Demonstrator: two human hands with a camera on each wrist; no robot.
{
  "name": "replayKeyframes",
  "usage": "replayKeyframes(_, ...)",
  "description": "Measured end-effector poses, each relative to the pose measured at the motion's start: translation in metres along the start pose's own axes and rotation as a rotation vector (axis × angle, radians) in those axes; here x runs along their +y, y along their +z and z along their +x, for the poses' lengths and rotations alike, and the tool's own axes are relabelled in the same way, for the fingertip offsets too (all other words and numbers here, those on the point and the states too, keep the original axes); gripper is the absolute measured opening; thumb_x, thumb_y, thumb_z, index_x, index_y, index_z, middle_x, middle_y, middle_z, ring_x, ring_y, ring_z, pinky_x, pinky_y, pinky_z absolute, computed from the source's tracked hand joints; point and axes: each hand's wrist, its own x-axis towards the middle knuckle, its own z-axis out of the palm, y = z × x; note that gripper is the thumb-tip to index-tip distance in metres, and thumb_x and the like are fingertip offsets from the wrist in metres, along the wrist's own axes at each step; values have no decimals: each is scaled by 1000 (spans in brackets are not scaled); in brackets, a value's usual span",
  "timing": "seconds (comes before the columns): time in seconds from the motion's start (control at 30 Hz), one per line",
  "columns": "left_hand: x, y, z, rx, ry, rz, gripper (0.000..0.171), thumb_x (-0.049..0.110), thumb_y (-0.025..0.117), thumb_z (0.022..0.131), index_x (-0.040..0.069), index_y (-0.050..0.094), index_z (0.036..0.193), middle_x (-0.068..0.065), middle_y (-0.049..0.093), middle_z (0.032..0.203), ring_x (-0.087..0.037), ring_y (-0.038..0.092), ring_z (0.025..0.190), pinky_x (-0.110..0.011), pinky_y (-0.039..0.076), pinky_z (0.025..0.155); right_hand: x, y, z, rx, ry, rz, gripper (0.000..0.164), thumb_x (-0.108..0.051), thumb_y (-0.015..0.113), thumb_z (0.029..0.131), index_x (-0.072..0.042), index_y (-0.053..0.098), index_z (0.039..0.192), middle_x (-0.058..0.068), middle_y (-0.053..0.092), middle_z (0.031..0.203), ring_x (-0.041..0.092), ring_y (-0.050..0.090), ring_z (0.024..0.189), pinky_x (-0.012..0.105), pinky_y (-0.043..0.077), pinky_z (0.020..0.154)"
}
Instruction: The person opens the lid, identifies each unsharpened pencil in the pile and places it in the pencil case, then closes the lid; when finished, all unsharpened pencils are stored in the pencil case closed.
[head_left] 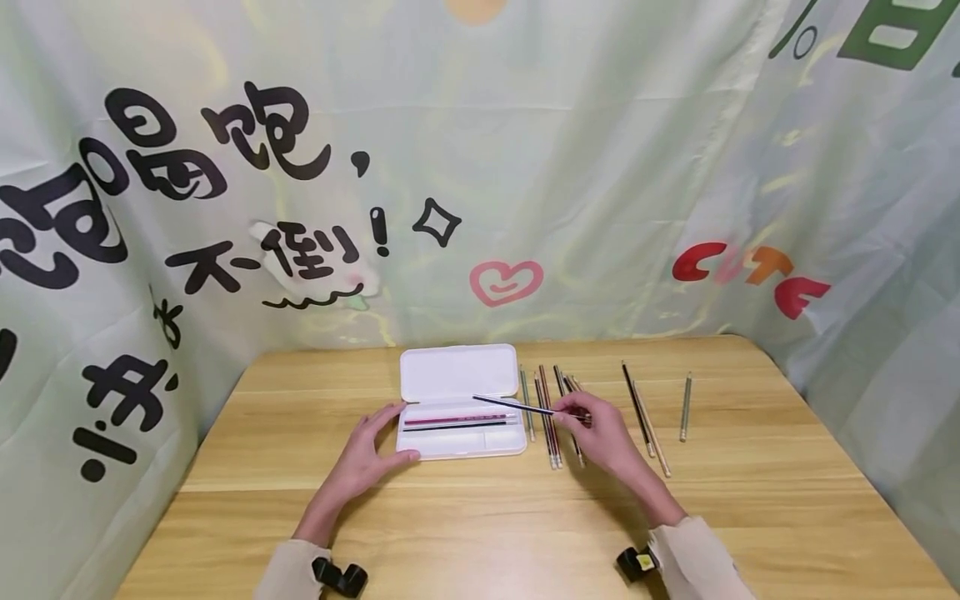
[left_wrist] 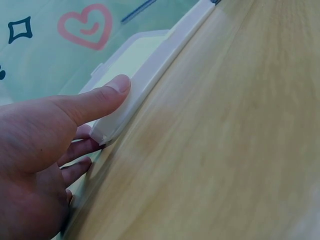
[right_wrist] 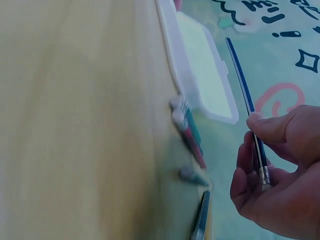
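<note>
A white pencil case lies with its lid raised at the back. Inside are a red pencil and a dark pencil, lying lengthwise. My left hand holds the case's left end, thumb on the front side and fingers round the end, as the left wrist view shows. Over the case's right part, my right hand pinches a dark blue pencil with a pale stripe. Its eraser end lies towards the palm, and the other end points left above the tray, clear of it.
Several pencils lie on the wooden table right of the case, partly under my right hand. Farther right are a black pencil, a natural wood one and a grey-green one. A printed curtain encloses the table.
</note>
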Motion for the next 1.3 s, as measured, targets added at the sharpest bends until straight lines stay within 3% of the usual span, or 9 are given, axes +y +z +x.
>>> replayKeyframes(0.27,-2,-1,-4,2,-6,-1,86,33,90,80,8,50,152,-19,47,155,-42,39,145,-64,7,122,-19,28,23,-2,-22,-20,8,1,75,91,-5,76,97,3,72,92,19,64,86,32,55,77)
replayKeyframes(0.47,-1,0,-1,4,-2,2,85,35,90,80,8,50,151,-18,48,155,-40,39,145,-64,8,122,-23,47,36,16,-104,3,5,1,77,89,-3,77,93,3,72,89,16,65,81,30,56,71)
replayKeyframes(0.57,0,0,-1,-2,-12,-8,86,33,90,80,8,50,151,-19,47,155,-40,39,146,-63,7,123,-23,57,40,7,-97,10,7,0,77,88,-4,77,93,1,72,89,13,64,81,29,54,70)
replayKeyframes(0.73,1,-1,0,-1,-38,-13,87,35,90,80,11,49,153,-18,45,157,-41,36,147,-62,7,123,-26,70,48,-34,6,21,7,-2,78,89,-7,79,93,1,74,92,16,65,84,34,54,75)
replayKeyframes(0.83,0,-1,0,3,-36,-15,86,34,90,80,10,50,152,-18,46,156,-41,37,147,-62,7,123,-28,78,51,-79,34,-19,6,-3,79,89,-8,80,92,2,74,94,20,67,91,39,56,82)
replayKeyframes(1.0,-1,0,0,7,-3,-8,86,33,91,79,7,50,151,-18,48,155,-40,39,145,-64,8,122,-27,88,50,-126,0,-131,4,-7,81,88,-10,81,91,1,75,97,24,69,98,44,56,87)
replayKeyframes(1.17,0,0,1,8,0,-9,86,35,90,79,9,51,151,-17,48,155,-40,40,145,-65,9,122,-28,91,48,-133,-32,-188,5,-12,82,87,-8,81,89,1,74,93,21,68,93,43,56,84)
replayKeyframes(1.3,0,-1,0,6,-7,-6,86,35,90,79,9,51,151,-17,48,155,-40,40,145,-64,9,122,-28,91,48,-143,-26,-181,4,-7,82,86,-10,80,89,2,72,92,20,67,89,42,55,83)
